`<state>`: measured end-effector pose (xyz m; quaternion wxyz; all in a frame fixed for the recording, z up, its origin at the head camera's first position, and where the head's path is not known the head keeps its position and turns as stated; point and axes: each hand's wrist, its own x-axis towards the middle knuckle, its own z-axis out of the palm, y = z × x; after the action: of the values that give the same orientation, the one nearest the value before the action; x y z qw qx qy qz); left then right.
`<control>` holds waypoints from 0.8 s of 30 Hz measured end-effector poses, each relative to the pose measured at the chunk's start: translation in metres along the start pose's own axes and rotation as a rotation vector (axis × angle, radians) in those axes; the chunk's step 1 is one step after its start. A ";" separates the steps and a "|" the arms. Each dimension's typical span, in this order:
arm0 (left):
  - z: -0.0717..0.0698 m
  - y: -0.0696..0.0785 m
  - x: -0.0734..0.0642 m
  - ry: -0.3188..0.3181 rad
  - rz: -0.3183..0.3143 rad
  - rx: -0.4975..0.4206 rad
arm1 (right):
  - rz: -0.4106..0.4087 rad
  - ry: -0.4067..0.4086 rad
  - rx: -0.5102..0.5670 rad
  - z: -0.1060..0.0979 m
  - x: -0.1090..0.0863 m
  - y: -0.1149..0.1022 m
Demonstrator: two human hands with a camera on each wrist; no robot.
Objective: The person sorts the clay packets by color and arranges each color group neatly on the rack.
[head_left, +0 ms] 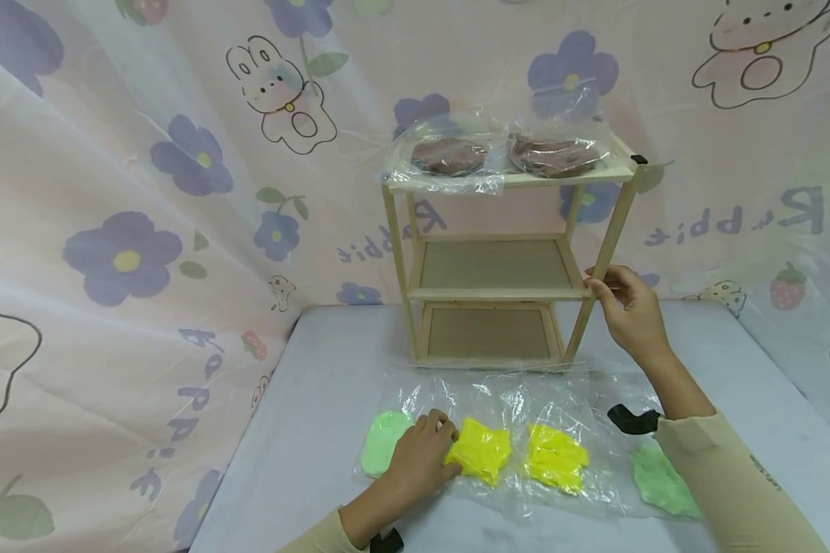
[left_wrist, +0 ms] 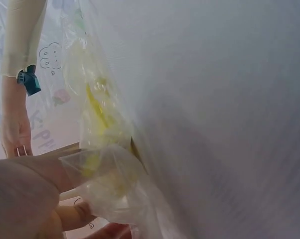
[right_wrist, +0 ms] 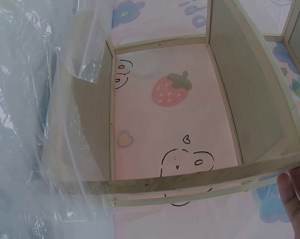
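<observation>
A three-tier wooden shelf [head_left: 498,293] stands on the table, and my right hand [head_left: 632,319] grips its right front post at the middle tier, thumb in front. Down at the front, my left hand [head_left: 418,457] has its fingers curled at a clear plastic bag [head_left: 519,491] beside a yellow lump [head_left: 483,452]. In the left wrist view, thin plastic [left_wrist: 115,169] lies against the thumb and fingers. Another bagged yellow lump [head_left: 556,458] sits to the right. A pale green lump [head_left: 383,443] lies left of the left hand, partly behind it.
Two bagged brown lumps [head_left: 449,156] rest on the shelf's top tier. A second green lump [head_left: 664,480] lies under the right forearm. Black straps [head_left: 632,419] sit at the wrists. A printed cloth backdrop [head_left: 249,192] surrounds the white table [head_left: 304,399].
</observation>
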<state>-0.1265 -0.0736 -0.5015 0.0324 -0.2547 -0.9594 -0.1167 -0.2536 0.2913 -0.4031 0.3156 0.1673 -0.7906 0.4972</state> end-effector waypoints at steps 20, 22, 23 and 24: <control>-0.013 -0.001 0.008 0.006 -0.072 -0.360 | 0.000 0.010 0.007 0.001 -0.001 0.001; -0.013 -0.004 0.009 0.001 -0.068 -0.429 | 0.002 0.010 0.005 0.001 -0.001 0.001; -0.013 -0.005 0.010 -0.003 -0.067 -0.462 | 0.004 0.009 0.004 0.001 -0.001 0.001; -0.013 -0.006 0.011 -0.002 -0.063 -0.492 | 0.006 0.008 0.004 0.001 -0.001 0.001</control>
<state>-0.1392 -0.0768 -0.4888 -0.0350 -0.2251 -0.9095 -0.3477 -0.2535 0.2907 -0.4047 0.3168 0.1636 -0.7890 0.5003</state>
